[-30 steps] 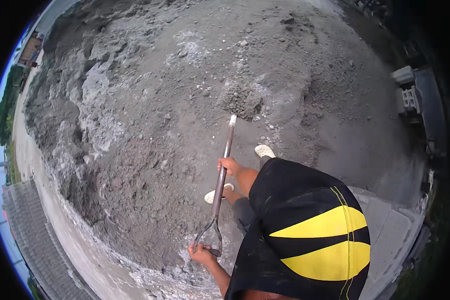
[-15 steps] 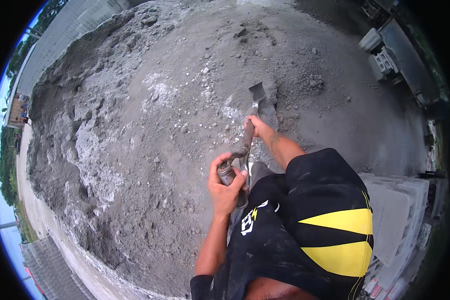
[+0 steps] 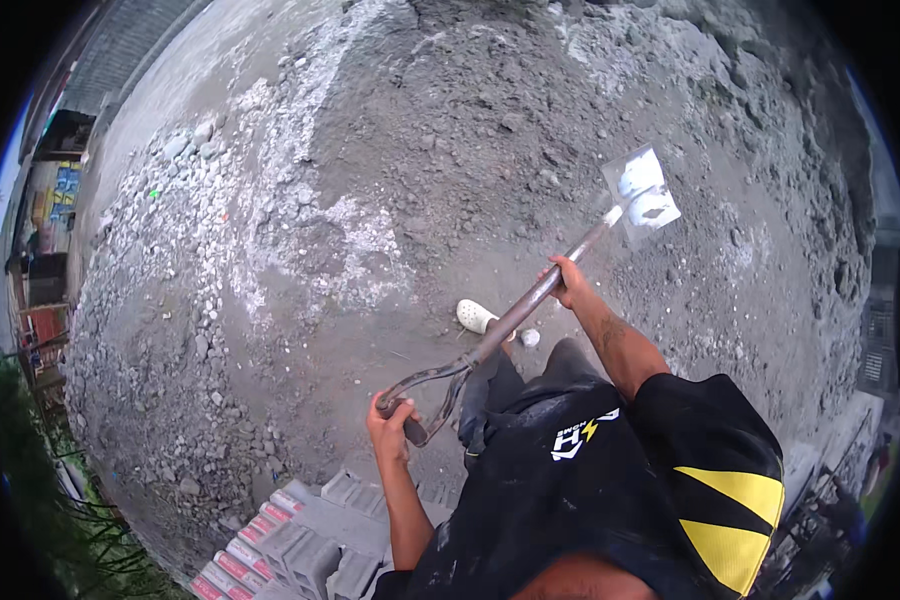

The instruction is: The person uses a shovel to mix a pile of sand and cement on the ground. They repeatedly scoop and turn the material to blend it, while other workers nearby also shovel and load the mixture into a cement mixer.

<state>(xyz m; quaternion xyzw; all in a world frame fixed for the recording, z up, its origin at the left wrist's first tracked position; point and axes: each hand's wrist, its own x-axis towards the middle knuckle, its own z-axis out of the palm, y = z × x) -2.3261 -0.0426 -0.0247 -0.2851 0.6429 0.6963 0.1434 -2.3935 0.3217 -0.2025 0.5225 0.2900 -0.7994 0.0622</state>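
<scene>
- The shovel (image 3: pixel 515 315) is in front of the person, slanting from low on the left to high on the right; both hands are on it.
- The left hand (image 3: pixel 388 435) is curled around the grip (image 3: pixel 415 432) at the near end of the shovel; the fingers wrap over its left side.
- The right hand (image 3: pixel 567 283) is closed around the brown pole (image 3: pixel 598 232), up toward the blade; the right arm reaches out and away from the body.
- The blade (image 3: pixel 642 195) is at the far end, up and to the right; it is flat and looks shiny white and grey; I cannot tell if it touches the dirt.
- Grey dirt (image 3: pixel 440 130) is all around, with lumps in it; pale stones (image 3: pixel 185 150) lie in a patch on the left.
- One cream shoe (image 3: pixel 475 316) with little holes is on the ground just left of the pole; a bit of the other shoe (image 3: pixel 530 338) shows on the right of the pole.
- The person has a black shirt (image 3: pixel 580 510) with yellow shapes on the right sleeve (image 3: pixel 732 520).
- Grey blocks (image 3: pixel 310 560) stand low on the left, near the left arm; white and red packs (image 3: pixel 240 565) sit beside them.
</scene>
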